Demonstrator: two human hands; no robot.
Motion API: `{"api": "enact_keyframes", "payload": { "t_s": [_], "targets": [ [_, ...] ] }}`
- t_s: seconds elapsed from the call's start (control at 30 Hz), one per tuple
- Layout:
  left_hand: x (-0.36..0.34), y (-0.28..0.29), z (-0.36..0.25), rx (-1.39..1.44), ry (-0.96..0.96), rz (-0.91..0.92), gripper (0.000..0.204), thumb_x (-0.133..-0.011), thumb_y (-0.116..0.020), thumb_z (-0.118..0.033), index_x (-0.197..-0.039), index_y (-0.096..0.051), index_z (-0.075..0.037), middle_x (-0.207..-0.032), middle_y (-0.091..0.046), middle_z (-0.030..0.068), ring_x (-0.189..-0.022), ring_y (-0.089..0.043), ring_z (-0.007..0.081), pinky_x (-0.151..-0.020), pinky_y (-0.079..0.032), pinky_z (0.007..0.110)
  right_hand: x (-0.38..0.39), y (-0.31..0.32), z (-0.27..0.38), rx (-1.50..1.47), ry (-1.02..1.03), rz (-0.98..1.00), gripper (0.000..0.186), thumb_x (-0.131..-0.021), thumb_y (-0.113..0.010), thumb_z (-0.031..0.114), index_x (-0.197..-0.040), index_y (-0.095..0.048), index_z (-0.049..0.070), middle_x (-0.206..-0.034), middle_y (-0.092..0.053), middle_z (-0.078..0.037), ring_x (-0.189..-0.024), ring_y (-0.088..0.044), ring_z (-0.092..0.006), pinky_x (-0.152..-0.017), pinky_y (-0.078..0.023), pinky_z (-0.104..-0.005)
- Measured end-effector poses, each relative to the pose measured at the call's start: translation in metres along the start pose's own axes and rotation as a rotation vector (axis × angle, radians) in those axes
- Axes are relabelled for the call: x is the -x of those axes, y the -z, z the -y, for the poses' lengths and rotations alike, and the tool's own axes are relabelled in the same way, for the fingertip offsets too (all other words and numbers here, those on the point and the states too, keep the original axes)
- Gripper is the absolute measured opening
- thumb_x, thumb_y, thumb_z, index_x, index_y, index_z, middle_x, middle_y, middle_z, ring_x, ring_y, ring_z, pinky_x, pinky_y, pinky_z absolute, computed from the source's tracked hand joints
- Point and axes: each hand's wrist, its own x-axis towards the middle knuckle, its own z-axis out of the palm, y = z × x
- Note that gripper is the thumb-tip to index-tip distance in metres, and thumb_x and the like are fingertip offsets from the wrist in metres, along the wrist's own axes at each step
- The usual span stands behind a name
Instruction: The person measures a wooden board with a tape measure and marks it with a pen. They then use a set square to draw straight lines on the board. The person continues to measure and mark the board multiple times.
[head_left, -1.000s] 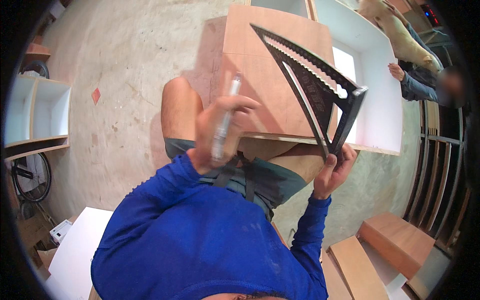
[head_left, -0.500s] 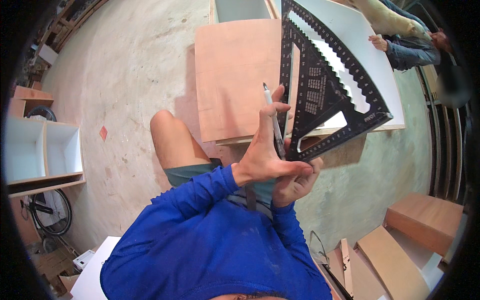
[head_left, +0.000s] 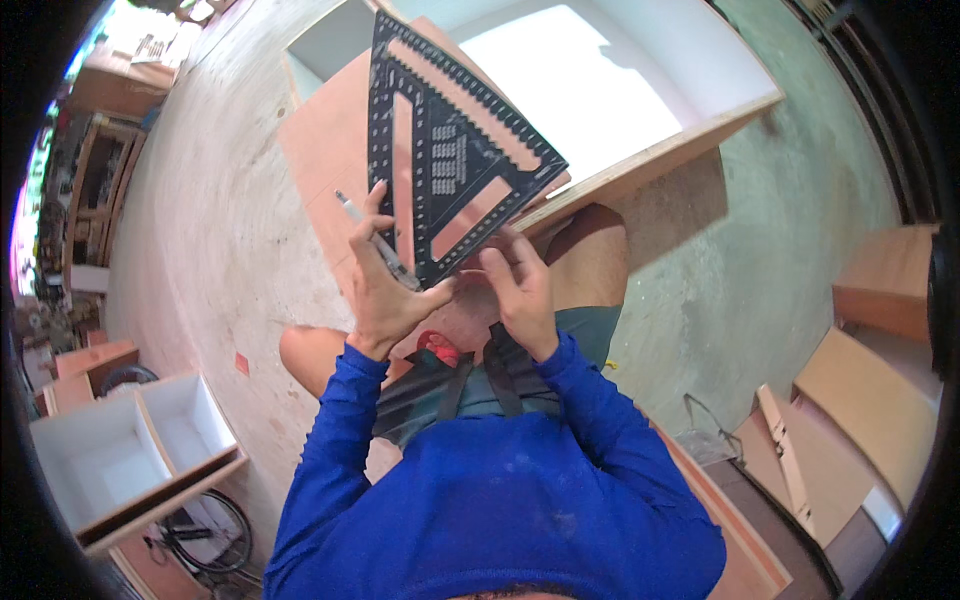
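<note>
A black triangular rafter square (head_left: 448, 195) with slots and a toothed edge is held up over the pinkish board (head_left: 325, 165). My left hand (head_left: 385, 295) grips its lower corner, fingers along the left edge and thumb underneath. A light-coloured pen (head_left: 378, 240) also sits in that hand, its tip sticking out to the upper left. Beside the square's lower right edge is my right hand (head_left: 522, 295), fingers loosely bent and apart. Its fingertips are at or very near that edge; contact is hard to make out.
A white-lined wooden cabinet box (head_left: 650, 165) lies ahead, partly under the board. To the left stand a white two-part cabinet (head_left: 110, 460) and a bicycle wheel (head_left: 210, 530). Wood panels (head_left: 870, 400) and a brown box (head_left: 885, 285) lie at the right.
The view has shifted, and the square appears further left, over the board. My right hand has come off the square's lower corner to its right edge. The other person is out of view.
</note>
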Motion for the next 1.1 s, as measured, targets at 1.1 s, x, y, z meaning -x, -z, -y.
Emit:
{"api": "enact_keyframes", "payload": {
  "t_s": [1.1],
  "targets": [
    [0.003,0.023,0.045,-0.124,0.257,0.296,0.093,-0.068,-0.097,-0.017,-0.138,-0.037,-0.005,-0.168,-0.039,0.0253,-0.136,-0.059,0.0352,-0.108,-0.054,0.045,-0.028,-0.003,-0.021,0.454,-0.342,0.067,0.054,-0.107,-0.068,0.042,-0.086,-0.069,-0.008,-0.068,-0.074,-0.018,-0.057,-0.075,-0.0226,-0.053,-0.058,-0.0358]
  ]
}}
